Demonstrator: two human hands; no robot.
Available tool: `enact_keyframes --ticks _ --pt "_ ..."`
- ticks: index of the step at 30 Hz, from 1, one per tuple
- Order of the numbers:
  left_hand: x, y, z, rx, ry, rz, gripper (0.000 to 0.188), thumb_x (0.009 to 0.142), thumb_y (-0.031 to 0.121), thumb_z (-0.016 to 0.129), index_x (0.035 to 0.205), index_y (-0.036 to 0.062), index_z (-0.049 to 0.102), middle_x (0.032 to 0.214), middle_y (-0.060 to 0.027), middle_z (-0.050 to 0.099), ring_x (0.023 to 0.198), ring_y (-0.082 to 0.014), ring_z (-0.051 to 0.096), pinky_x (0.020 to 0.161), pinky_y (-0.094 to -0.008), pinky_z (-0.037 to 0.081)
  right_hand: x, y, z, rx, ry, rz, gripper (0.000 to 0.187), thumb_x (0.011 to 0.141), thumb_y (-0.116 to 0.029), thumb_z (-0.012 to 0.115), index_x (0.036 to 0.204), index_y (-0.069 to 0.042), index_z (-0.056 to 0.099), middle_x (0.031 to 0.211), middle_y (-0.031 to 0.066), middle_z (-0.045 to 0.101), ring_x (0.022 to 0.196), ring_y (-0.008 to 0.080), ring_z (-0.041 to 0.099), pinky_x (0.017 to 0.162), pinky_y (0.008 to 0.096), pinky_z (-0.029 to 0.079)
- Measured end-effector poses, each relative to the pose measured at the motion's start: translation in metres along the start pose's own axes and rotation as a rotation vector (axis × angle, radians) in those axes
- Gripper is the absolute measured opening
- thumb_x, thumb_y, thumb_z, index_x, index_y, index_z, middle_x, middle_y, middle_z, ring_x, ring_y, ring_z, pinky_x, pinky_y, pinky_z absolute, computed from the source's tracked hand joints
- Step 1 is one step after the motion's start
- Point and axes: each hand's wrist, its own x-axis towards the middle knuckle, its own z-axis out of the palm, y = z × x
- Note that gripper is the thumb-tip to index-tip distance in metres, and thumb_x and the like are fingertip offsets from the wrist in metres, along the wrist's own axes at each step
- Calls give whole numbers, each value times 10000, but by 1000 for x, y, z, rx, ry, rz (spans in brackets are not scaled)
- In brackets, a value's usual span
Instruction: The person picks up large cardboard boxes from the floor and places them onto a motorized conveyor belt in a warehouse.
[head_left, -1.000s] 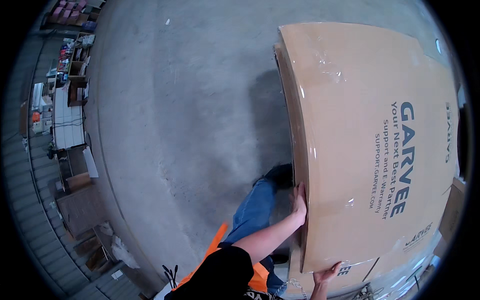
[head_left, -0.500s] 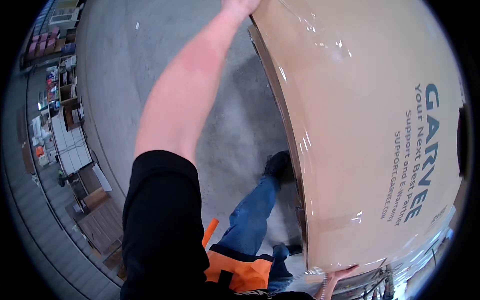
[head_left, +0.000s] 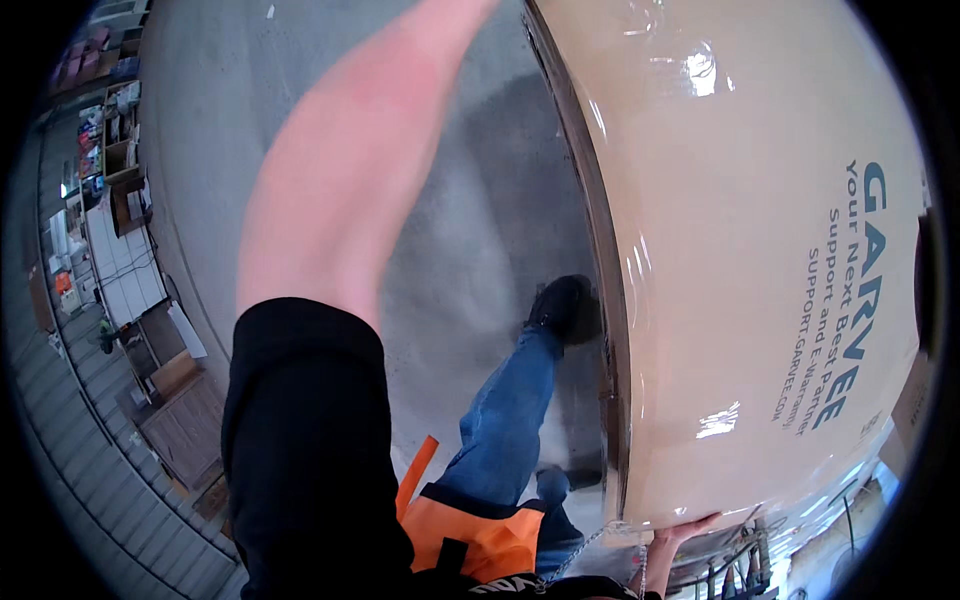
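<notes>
Concrete floor: a grey, slightly scuffed floor extends from near to far through the middle of the scene.
On the floor: two dark shoes, the far one and the near one, stand on it beside the large carton; a small white scrap lies far away.
Carton support: what bears the carton is hidden from this view.
White-topped table: at the left, a table carries a thin dark cable across its top; a brown open box is at its far end.
Wooden shelf: beyond the table, a compartmented shelf holds articles too small to tell.
</notes>
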Motion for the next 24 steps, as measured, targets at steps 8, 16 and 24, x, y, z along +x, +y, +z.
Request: enact_keyframes --ticks 8,16,24 --pt "13 -14 7 -58 19 11 339 782 362 658 868 39 710 765 -78 690 710 -128 618 669 -272 477 -8 16 17 64 21 -16 707 841 -606 437 1348 -118 370 1361 57 390 1229 273 376 1010 468 322" --pt "16 -12 1 17 -70 -88 565 828 478 573 1142 10 601 1095 -101 626 1032 -196 553 903 -307 404 -3 23 14 126 16 -64 665 881 -582 385 1359 -121 355 1377 62 378 1244 277 367 1013 452 320" --pt "-64 -3 -24 124 -364 -61 631 933 437 371 1360 -13 262 1403 -188 283 1314 -287 276 1075 -349 220 16 31 -23 105 97 -214 593 918 -454 364 1343 -40 358 1367 121 402 1230 298 407 1032 422 329"
